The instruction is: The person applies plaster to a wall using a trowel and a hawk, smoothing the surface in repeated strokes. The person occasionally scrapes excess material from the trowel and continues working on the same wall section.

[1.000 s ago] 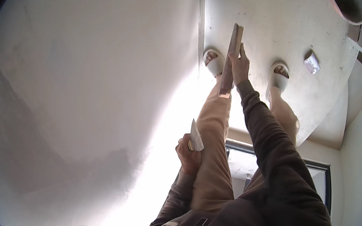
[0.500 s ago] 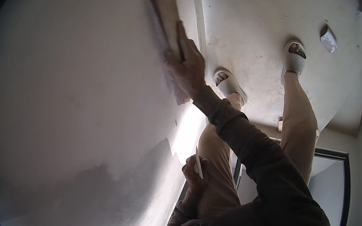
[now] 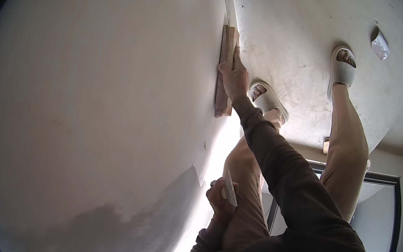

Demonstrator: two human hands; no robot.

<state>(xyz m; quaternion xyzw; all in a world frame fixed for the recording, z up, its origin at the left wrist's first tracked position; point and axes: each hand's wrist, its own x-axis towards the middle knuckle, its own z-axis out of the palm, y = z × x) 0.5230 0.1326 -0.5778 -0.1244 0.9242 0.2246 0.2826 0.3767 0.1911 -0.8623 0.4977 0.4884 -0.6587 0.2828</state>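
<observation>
My right hand (image 3: 234, 81) grips a long plastering float (image 3: 224, 106) with a wooden back. The float lies lengthwise along the foot of the pale wall (image 3: 89, 79), beside the strip where wall and floor meet. My fingers wrap over its middle, and its contact face is hidden. Lower down, near my left thigh, my left hand (image 3: 222, 198) is closed on a putty knife (image 3: 230, 189) with a flat, light blade. Most of the knife's handle is hidden in the fist. A darker grey patch (image 3: 110, 226) spreads over the wall's lower part.
My slippered feet (image 3: 269, 99) stand on the smudged pale floor (image 3: 295, 46), close to the wall. A whitish curved piece (image 3: 380, 45) lies on the floor beyond my right foot. Behind my legs is a dark-framed doorway (image 3: 394, 220).
My right hand has swept the float rightward and down across the wall to its bottom edge. My left hand has shifted slightly and turned the putty knife, showing more of its blade.
</observation>
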